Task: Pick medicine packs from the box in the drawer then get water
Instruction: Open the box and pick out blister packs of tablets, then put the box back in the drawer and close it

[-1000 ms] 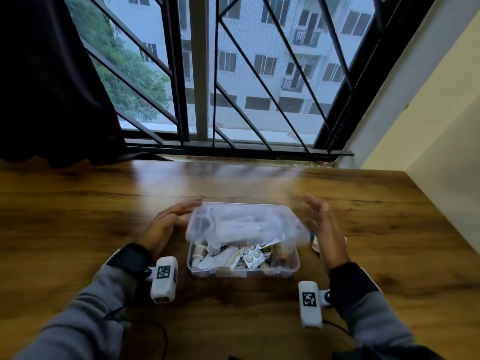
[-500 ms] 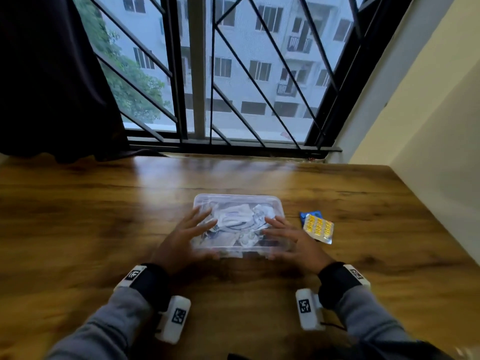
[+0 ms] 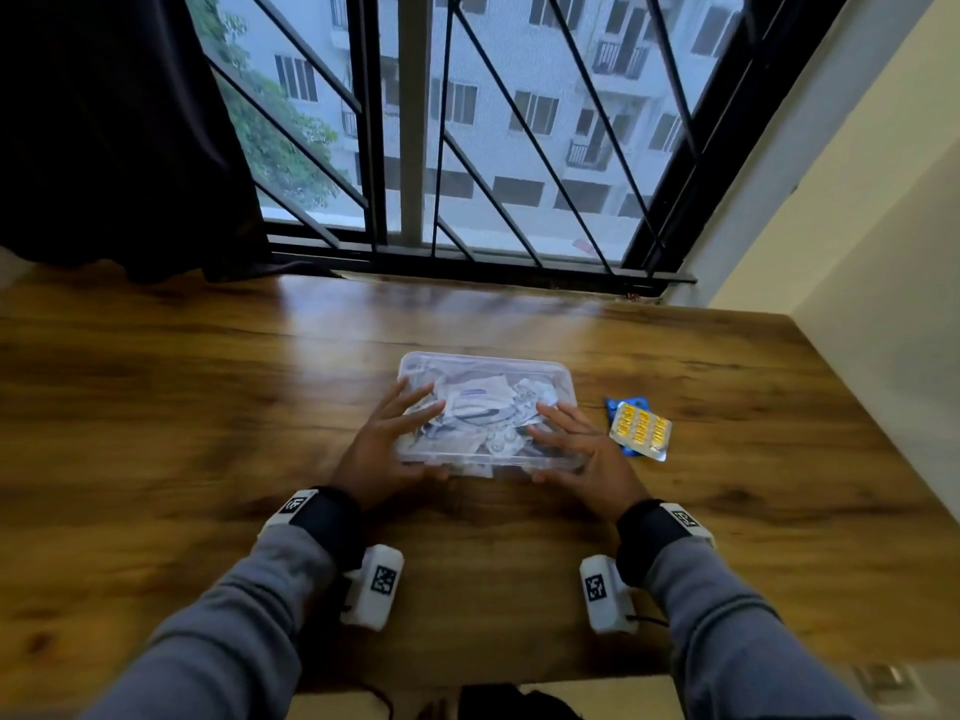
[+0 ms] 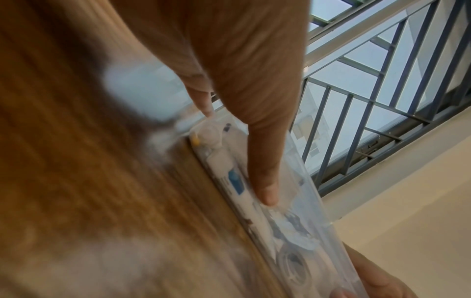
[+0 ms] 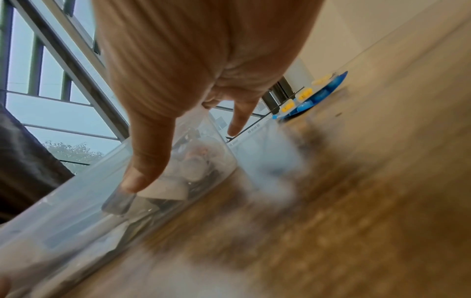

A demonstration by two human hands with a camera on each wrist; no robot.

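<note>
The clear box (image 3: 485, 407) of medicine packs sits lidded on the wooden tabletop (image 3: 208, 433), near its middle. Its labels are too blurred to read. The left hand (image 3: 387, 449) and right hand (image 3: 579, 449) press on the lid, fingers (image 4: 265, 181) spread straight, thumbs at the near wall. Two blister packs (image 3: 640, 428), yellow over blue, lie just right of the box. Bare wood stretches left and toward the barred window (image 3: 467, 148).

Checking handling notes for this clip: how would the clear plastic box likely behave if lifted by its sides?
The clear plastic box looks thin-walled, so it would probably flex. Its loose medicine packs suggest light weight and shifting contents. The lid looks seated under both hands, so spilling seems unlikely.
</note>
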